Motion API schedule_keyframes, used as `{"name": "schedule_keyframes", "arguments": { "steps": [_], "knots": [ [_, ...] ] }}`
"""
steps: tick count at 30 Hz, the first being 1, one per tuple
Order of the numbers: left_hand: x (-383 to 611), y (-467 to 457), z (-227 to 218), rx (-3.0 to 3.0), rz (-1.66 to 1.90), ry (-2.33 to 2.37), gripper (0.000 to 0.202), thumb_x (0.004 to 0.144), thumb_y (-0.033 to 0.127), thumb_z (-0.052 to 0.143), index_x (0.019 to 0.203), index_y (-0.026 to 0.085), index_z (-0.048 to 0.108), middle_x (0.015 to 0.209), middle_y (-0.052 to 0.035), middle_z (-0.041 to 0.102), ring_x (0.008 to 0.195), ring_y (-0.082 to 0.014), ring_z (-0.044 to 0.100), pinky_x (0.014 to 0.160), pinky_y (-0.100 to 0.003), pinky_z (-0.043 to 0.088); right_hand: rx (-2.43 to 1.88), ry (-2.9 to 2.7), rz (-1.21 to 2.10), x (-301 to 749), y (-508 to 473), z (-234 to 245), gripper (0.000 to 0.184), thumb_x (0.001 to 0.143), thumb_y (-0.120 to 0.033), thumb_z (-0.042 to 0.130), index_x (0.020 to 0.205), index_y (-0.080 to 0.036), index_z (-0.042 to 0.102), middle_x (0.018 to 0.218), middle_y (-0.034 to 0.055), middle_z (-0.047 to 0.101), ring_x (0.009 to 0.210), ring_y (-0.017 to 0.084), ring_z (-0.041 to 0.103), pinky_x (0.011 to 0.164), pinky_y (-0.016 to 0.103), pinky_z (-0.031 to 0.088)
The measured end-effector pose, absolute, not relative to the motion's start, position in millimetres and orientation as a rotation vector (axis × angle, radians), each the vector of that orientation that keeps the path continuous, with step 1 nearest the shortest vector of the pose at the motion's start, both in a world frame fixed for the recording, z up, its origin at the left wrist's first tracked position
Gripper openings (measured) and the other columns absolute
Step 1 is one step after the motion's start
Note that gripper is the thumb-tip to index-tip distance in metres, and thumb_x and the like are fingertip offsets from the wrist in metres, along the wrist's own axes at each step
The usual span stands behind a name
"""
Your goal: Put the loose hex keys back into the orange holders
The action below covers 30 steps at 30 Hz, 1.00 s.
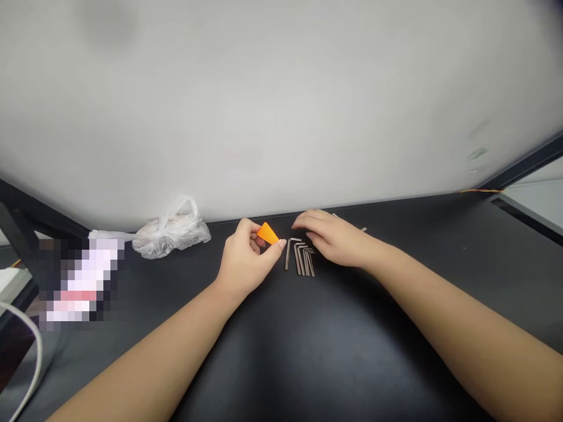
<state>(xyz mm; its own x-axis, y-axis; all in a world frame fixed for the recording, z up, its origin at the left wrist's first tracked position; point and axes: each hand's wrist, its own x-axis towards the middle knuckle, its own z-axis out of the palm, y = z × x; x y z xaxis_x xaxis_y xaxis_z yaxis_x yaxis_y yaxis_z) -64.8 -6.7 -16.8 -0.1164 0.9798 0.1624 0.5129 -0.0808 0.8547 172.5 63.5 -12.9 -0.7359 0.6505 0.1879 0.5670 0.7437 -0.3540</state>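
My left hand (247, 253) pinches a small orange plastic piece (268, 233) between thumb and fingers, above the black table. Just right of it, several L-shaped hex keys (301, 259) lie side by side in a row, their short arms at the far end. One hex key (287, 255) sits a little apart at the left of the row. My right hand (328, 237) hovers palm down at the right of the keys, fingers loosely stretched and nothing seen in them. A metal end (363, 230) shows behind the right wrist; the rest of that piece is hidden.
A tied clear plastic bag (171, 231) rests at the back left against the pale wall (281, 117). Nearer on the left is a pixelated object (83, 281). A white cable (37, 351) curves along the left edge. Dark frame bars stand at both sides of the black table (299, 363).
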Motion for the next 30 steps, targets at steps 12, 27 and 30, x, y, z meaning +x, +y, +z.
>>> {"name": "schedule_keyframes", "arguments": {
  "steps": [12,27,30],
  "knots": [
    [-65.1,-7.6,-14.8,1.635,1.092,1.652,0.042,0.079,0.055,0.074,0.096,0.023,0.054,0.084,-0.0002,0.067,0.063,-0.0137,0.059,0.060,-0.028,0.048,-0.930,-2.763,0.502,169.6,40.8,-5.2,0.032,0.088,-0.011,0.056,0.115,-0.023,0.069,0.120,0.0083,0.067,0.110,0.026,0.059,0.093,0.042,0.053],
    [-101.5,12.4,-5.2,2.070,0.644,1.533,0.045,0.078,0.042,0.072,0.118,0.023,0.060,0.081,-0.0004,0.062,0.070,-0.0190,0.060,0.061,-0.030,0.045,-1.302,-2.448,0.527,188.4,32.4,-15.4,0.016,0.092,-0.021,0.055,0.095,-0.023,0.070,0.103,0.0050,0.066,0.087,0.018,0.062,0.077,0.033,0.051],
    [-97.5,10.6,-7.7,2.106,0.625,1.548,0.046,0.078,0.043,0.072,0.119,0.024,0.061,0.083,-0.0008,0.062,0.071,-0.0192,0.060,0.062,-0.030,0.045,-1.389,-2.462,0.471,191.2,39.0,-19.0,0.009,0.086,-0.018,0.058,0.083,-0.021,0.066,0.093,0.0045,0.065,0.080,0.018,0.060,0.070,0.030,0.048]
  ]
}}
